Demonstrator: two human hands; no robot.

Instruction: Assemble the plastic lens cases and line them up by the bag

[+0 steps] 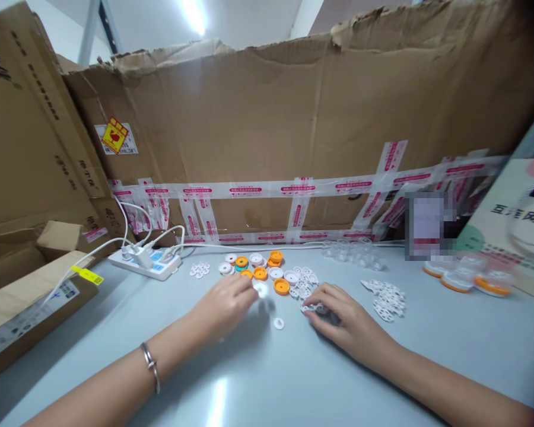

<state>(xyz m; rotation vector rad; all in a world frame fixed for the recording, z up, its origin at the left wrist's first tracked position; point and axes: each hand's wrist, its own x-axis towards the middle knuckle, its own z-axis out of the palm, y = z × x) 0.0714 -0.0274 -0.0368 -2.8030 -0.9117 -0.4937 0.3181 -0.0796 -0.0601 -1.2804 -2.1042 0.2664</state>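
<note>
My left hand [231, 303] is closed, its fingertips pinching a white round cap [261, 290] that looks slightly blurred. Just below it, a small white disc [279, 323] lies on the table. My right hand [345, 314] has thumb and fingers closed around a flat white piece with holes [310, 308], partly hidden by the fingers. Beyond that hand is a pile of similar white perforated pieces [303, 283]. Orange round caps [282, 287] and white ones [290, 277] sit in a loose cluster between and behind both hands.
More perforated pieces [389, 299] are heaped at right, near clear-topped orange-based containers [456, 280]. Clear plastic parts [356, 254] stand at the back. Small white parts [200, 270] lie beside a power strip [160, 264] with cables. A tall cardboard wall [249, 118] bounds the grey table [267, 379].
</note>
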